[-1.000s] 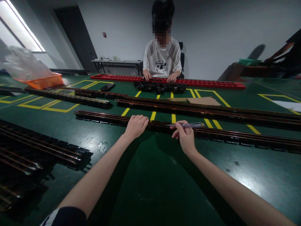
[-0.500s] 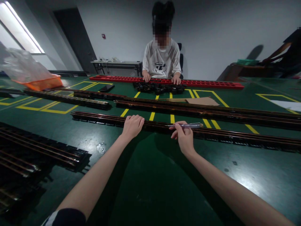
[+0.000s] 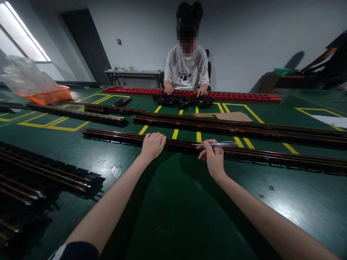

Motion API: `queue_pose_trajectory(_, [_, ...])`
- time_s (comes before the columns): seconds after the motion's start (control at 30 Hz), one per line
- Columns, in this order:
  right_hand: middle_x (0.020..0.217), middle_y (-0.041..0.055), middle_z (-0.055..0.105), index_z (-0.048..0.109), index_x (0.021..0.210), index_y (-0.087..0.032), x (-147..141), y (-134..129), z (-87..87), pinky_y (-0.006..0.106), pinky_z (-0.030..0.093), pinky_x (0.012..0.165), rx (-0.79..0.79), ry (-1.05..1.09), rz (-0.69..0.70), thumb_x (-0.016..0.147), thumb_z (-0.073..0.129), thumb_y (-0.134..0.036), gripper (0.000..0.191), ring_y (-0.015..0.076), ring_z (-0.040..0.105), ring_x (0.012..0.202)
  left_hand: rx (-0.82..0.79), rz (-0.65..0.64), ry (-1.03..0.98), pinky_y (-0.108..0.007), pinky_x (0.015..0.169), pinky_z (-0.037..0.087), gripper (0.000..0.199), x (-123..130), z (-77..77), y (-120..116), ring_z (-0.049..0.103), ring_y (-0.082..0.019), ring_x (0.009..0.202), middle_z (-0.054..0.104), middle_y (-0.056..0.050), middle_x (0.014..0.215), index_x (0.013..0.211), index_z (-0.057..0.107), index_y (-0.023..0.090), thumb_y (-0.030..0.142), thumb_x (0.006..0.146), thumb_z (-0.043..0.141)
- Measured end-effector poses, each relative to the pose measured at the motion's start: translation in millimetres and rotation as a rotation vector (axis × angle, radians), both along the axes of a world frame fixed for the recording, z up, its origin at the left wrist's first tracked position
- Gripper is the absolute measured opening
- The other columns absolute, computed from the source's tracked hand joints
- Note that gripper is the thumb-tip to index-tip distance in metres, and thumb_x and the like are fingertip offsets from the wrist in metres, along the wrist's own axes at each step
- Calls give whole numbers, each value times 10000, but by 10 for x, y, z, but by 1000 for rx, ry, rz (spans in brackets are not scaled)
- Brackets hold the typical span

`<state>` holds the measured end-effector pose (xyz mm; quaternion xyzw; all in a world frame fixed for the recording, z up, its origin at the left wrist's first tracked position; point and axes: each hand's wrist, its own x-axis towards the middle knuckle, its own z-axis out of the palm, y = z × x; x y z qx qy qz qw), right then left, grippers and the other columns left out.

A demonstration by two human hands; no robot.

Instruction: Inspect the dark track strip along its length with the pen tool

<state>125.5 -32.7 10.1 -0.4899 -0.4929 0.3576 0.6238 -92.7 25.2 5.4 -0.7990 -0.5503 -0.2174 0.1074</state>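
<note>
A long dark rail with copper-coloured strips (image 3: pixel 260 154) lies across the green table in front of me. My left hand (image 3: pixel 154 146) is closed over this rail, its fingertips hidden behind the far edge. Right of it, my right hand (image 3: pixel 213 157) pinches a slim screwdriver with a clear handle (image 3: pixel 223 144). The screwdriver lies nearly level above the rail, thin shaft pointing left. Whether its tip touches the rail is too small to tell.
More dark rails (image 3: pixel 187 124) lie beyond, and several others (image 3: pixel 48 168) at the near left. Cardboard (image 3: pixel 233 116), a black flat object (image 3: pixel 122 101) and an orange basket (image 3: pixel 46 95) stand farther off. Across the table a person (image 3: pixel 187 68) handles black parts (image 3: pixel 183 101) beside a red frame (image 3: pixel 244 96).
My right hand and the screwdriver have shifted slightly to the right. My left hand stays on the rail. The hand of the person opposite, on the right side of the view, has moved a little left.
</note>
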Motion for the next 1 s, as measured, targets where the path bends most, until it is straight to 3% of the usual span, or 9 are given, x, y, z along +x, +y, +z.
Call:
queue_pose_trajectory(0.53, [734, 13, 681, 549, 809, -197, 2, 13, -33, 204, 399, 402, 18, -36, 53, 840, 543, -411, 217, 88, 555, 438, 17, 115, 9, -400, 800, 395, 428, -80, -5, 32, 601, -227, 817, 690, -75, 854, 790, 645, 182, 265, 940, 253])
queue_pose_trajectory(1.0, [699, 14, 682, 556, 783, -193, -5, 1, -12, 206, 385, 390, 16, -26, 20, 822, 550, -389, 200, 92, 551, 428, 19, 122, -51, -400, 806, 406, 393, -151, -25, 74, 615, -222, 817, 703, -74, 879, 799, 647, 188, 262, 910, 277])
